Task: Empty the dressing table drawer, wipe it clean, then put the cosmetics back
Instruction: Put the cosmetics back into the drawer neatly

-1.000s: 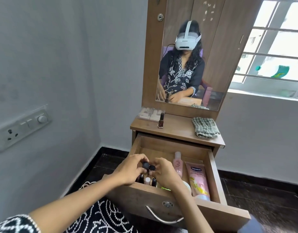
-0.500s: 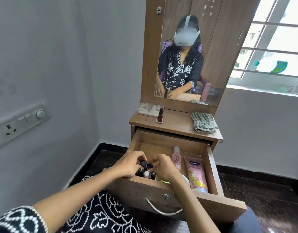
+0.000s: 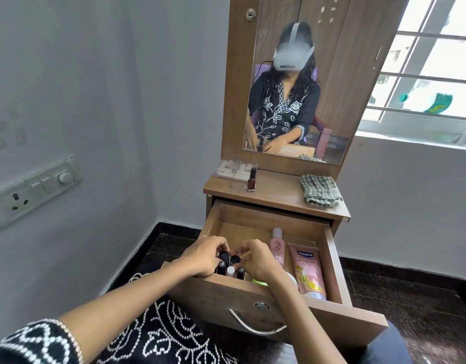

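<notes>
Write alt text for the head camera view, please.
Both hands, left hand and right hand, gather small nail polish bottles in an open wooden drawer; a pink tube lies beside them.

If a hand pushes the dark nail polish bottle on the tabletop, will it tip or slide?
The nail polish bottle stands upright, tall and narrow with a long cap, so it would probably tip. It looks like glass, likely fragile and heavy for its size.

A single head-worn view looks forward and down — close over the open drawer (image 3: 266, 292) at 6 o'clock, the mirror (image 3: 300, 82) farther off at 12.
</notes>
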`<state>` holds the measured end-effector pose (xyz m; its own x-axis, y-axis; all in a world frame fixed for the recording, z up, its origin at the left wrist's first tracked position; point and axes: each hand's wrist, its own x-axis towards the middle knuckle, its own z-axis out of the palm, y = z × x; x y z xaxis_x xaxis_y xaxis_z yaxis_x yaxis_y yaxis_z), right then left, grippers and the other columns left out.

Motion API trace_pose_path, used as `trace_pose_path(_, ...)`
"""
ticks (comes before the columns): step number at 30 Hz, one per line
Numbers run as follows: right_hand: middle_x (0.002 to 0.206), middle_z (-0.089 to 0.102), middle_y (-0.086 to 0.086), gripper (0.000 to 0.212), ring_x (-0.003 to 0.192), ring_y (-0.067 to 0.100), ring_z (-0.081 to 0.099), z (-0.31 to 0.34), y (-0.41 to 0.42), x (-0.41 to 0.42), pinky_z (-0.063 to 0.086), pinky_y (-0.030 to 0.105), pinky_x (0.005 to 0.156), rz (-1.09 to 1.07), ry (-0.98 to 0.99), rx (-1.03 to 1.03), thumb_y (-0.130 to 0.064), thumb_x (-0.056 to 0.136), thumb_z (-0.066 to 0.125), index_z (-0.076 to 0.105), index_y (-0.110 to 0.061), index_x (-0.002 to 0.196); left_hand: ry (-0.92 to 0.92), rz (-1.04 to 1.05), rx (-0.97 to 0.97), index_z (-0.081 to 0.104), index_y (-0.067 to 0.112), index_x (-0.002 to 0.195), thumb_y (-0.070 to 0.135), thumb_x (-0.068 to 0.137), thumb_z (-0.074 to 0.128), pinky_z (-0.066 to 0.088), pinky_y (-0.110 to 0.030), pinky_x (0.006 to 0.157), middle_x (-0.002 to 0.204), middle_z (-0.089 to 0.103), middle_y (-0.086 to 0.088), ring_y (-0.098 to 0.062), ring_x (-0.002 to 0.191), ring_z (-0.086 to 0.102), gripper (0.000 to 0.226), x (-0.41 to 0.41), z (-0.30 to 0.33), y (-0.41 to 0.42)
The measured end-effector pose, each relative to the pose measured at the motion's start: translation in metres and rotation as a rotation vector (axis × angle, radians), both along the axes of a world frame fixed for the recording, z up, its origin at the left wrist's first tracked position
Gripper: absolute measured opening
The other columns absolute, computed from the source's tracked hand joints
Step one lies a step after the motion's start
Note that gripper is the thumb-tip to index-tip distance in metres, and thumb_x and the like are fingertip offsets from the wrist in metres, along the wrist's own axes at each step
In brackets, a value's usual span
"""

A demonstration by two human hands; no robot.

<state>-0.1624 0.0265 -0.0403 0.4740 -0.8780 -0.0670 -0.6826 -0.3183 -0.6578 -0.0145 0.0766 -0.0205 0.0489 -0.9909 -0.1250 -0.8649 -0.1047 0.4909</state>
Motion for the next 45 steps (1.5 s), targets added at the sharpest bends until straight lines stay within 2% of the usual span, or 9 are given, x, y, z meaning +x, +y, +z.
trace_pose_path(4,0.091,0.061,0.000,0.027,0.076,0.012,0.058,0.0001,0.0008,-0.0001,0.047,0.013,0.064,-0.007,-0.012,0.021,0.006,0.078,0.068,0.072,-0.010,0.099,-0.032,0.000,0.021,0.059,0.029,0.109,0.008,0.089,0.056,0.048,-0.033,0.091,0.112,0.050,-0.001,-0.018,0.099,0.057,0.030,-0.0008,0.0004,-0.0001)
trace_pose_path(12,0.092,0.063,0.000,0.038,0.087,0.023,0.067,0.0011,0.0013,-0.0017,0.054,0.027,0.075,0.015,-0.013,0.018,0.015,0.075,0.057,0.072,-0.011,0.097,-0.056,0.002,0.034,0.058,0.030,0.112,0.006,0.089,0.054,0.049,-0.030,0.088,0.110,0.045,0.000,-0.019,0.096,0.057,0.033,-0.0012,-0.0016,-0.0021)
trace_pose_path(14,0.093,0.062,-0.001,0.038,0.089,0.025,0.067,0.0018,0.0017,-0.0020,0.053,0.024,0.072,0.018,-0.011,0.020,0.016,0.075,0.057,0.072,-0.010,0.099,-0.065,-0.002,0.031,0.058,0.030,0.112,0.006,0.089,0.055,0.048,-0.029,0.086,0.111,0.046,0.000,-0.018,0.095,0.057,0.034,-0.0010,-0.0020,-0.0024)
trace_pose_path(18,0.093,0.060,-0.001,0.040,0.078,0.013,0.060,0.0045,0.0031,-0.0034,0.043,0.005,0.051,0.024,-0.008,0.047,0.018,0.076,0.054,0.070,-0.006,0.103,-0.067,-0.012,0.026,0.059,0.031,0.110,0.005,0.088,0.055,0.048,-0.032,0.090,0.112,0.049,0.000,-0.018,0.098,0.056,0.034,-0.0003,-0.0036,-0.0034)
trace_pose_path(22,0.100,0.065,0.005,0.040,0.079,0.012,0.059,0.0032,0.0040,-0.0035,0.044,0.006,0.048,0.011,-0.025,0.072,0.019,0.076,0.056,0.069,-0.007,0.104,-0.050,-0.007,0.024,0.060,0.032,0.109,0.011,0.089,0.058,0.048,-0.033,0.092,0.114,0.050,-0.001,-0.018,0.098,0.058,0.029,0.0009,-0.0060,-0.0049)
trace_pose_path(31,0.106,0.069,0.007,0.028,0.086,0.021,0.063,0.0018,0.0038,-0.0022,0.044,0.012,0.063,-0.014,-0.091,0.066,0.000,0.078,0.071,0.071,-0.012,0.103,0.010,0.011,0.001,0.061,0.029,0.110,0.022,0.089,0.062,0.048,-0.033,0.092,0.116,0.054,-0.001,-0.016,0.100,0.058,0.023,0.0002,-0.0061,-0.0054)
trace_pose_path(36,0.105,0.070,0.006,0.026,0.080,0.010,0.062,0.0033,0.0046,-0.0030,0.048,0.013,0.064,-0.019,-0.153,0.088,0.003,0.079,0.068,0.071,-0.011,0.101,0.025,0.015,-0.009,0.061,0.029,0.108,0.025,0.089,0.062,0.048,-0.032,0.089,0.113,0.057,-0.001,-0.017,0.098,0.058,0.020,0.0003,-0.0054,-0.0046)
trace_pose_path(43,0.087,0.066,-0.004,0.021,0.073,0.010,0.061,0.0043,0.0068,-0.0031,0.054,0.022,0.069,-0.030,-0.224,0.067,0.001,0.081,0.067,0.070,-0.017,0.091,0.032,0.003,-0.101,0.062,0.026,0.107,0.026,0.092,0.058,0.045,-0.029,0.086,0.104,0.056,0.005,-0.011,0.091,0.052,0.016,-0.0024,-0.0004,0.0003)
trace_pose_path(45,0.079,0.064,-0.009,0.019,0.066,0.005,0.060,0.0056,0.0069,-0.0029,0.054,0.018,0.066,-0.046,-0.264,0.052,0.000,0.081,0.068,0.070,-0.017,0.089,0.023,0.008,-0.143,0.061,0.027,0.106,0.029,0.092,0.057,0.045,-0.030,0.086,0.108,0.055,0.004,-0.012,0.093,0.054,0.015,-0.0034,0.0021,0.0025)
